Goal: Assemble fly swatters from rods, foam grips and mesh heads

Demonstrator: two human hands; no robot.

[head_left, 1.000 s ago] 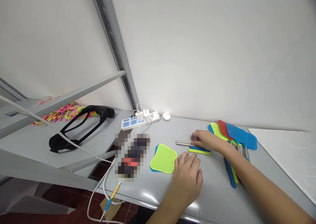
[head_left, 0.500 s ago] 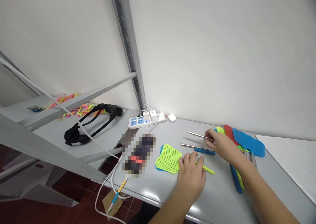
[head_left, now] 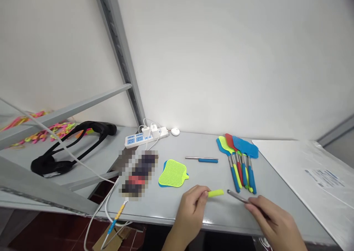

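My left hand [head_left: 192, 210] pinches a yellow-green handle sleeve [head_left: 216, 193] over the front of the table. Facing it across a small gap is the end of a metal rod [head_left: 237, 196], which my right hand [head_left: 272, 218] grips. A yellow-green perforated swatter head [head_left: 173, 173] lies on a blue one, left of centre. Behind the hands rest another metal rod [head_left: 193, 157] and a blue handle sleeve [head_left: 208, 161]. Several fly swatters [head_left: 243, 146] with blue, red and yellow-green heads lie overlapping, their handles toward me.
A power strip [head_left: 146, 136] with plugged chargers stands by the wall, beside a white round object [head_left: 175, 132]. A blurred-out item [head_left: 139, 173] lies near the left edge. Black headgear [head_left: 74, 147] is on the left shelf. White wrapped sheeting [head_left: 298, 170] covers the right side.
My right hand has picked up a metal rod and brought it toward the front. My left hand has lifted the yellow-green sleeve from the table. The view has shifted right.
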